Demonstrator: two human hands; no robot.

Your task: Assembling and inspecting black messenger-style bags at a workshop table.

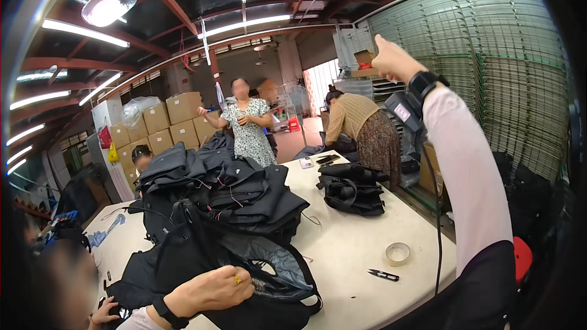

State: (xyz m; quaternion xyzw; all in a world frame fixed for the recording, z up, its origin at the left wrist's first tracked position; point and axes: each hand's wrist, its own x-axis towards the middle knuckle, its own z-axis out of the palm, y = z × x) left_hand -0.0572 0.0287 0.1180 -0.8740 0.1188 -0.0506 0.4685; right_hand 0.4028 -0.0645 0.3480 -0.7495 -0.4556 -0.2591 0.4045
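A black bag [278, 315] lies at the near edge of the table with its mouth spread, showing a grey lining. My left hand [214, 290], with a yellow ring and a dark wristband, is closed at the rim of this bag; its fingertips are hidden against the fabric. Raised high at the upper right, my right hand [394, 60] has one finger stretched out and holds nothing I can see. A black watch sits on that wrist. Behind the open bag rises a heap of black bags [244, 192], some with loose threads.
On the white table [348, 256] are thread snips [383, 275], a tape roll [398, 253] and another black bag [351, 189]. A black cable [437, 226] hangs at the right edge. Several people surround the table, one close at left. Cartons [159, 125] and wire racks [477, 73] stand behind.
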